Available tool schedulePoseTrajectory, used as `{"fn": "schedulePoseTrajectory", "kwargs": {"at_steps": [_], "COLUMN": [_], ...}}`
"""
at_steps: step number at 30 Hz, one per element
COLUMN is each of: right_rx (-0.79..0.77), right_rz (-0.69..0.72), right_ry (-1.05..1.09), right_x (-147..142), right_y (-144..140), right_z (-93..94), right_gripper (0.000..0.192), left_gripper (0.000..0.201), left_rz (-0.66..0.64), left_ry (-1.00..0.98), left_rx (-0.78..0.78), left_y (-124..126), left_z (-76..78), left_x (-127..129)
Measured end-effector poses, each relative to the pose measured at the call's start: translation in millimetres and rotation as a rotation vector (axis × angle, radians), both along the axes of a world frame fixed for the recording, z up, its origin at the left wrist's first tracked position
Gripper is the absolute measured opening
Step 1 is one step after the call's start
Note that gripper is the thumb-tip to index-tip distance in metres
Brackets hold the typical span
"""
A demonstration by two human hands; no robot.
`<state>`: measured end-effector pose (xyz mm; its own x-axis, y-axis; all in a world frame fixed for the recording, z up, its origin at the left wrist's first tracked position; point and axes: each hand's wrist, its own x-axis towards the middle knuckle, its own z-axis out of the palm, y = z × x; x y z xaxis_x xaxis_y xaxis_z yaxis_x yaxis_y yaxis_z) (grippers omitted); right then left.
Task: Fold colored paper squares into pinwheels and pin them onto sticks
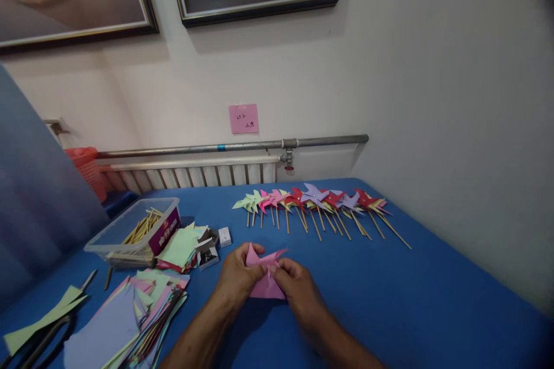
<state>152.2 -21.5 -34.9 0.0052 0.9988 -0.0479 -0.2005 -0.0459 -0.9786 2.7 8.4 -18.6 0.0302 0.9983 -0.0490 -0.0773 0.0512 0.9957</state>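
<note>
Pink paper pinwheel point(265, 277) half-folded, held low over blue table point(389, 300).
Thin matte sheet, pointed corners bent toward centre. Left hand point(236, 277) and right hand point(298, 288) both curled, fingertips pinching the paper. Finished pinwheels on wooden sticks point(315, 207) lie in a row beyond.

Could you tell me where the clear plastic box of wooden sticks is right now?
In the head view, the clear plastic box of wooden sticks sits at the blue table's left side, beside the coloured paper stack.
</note>
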Motion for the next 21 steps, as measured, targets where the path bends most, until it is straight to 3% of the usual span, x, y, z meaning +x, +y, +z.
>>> {"fn": "schedulePoseTrajectory", "kwargs": {"at_steps": [5, 11, 16, 18, 21], "right_rx": [-0.008, -0.050, -0.067, -0.058, -0.047], "right_rz": [0.052, 0.136, 0.244, 0.216, 0.061], "right_ry": [-0.004, 0.050, 0.121, 0.130, 0.144], "right_x": [1, 5, 7, 6, 3], "right_y": [5, 0, -7, -5, 0], "right_z": [-0.3, 9.3, 20.8, 17.6, 7.4], "right_gripper": [0.044, 0.038, 0.032, 0.032, 0.038], "left_gripper": [0.042, 0.048, 0.056, 0.058, 0.057], "left_rz": [-0.067, -0.198, -0.259, -0.254, -0.227], "left_ry": [-0.008, -0.012, -0.066, -0.085, -0.140], "left_rx": [-0.018, -0.065, -0.080, -0.091, -0.096], "left_y": [1, -1, -3, -1, 2], "left_z": [2.9, 12.7, 7.4, 5.2, 4.8], "left_x": [-3, -10, -14, -14, -13]}}
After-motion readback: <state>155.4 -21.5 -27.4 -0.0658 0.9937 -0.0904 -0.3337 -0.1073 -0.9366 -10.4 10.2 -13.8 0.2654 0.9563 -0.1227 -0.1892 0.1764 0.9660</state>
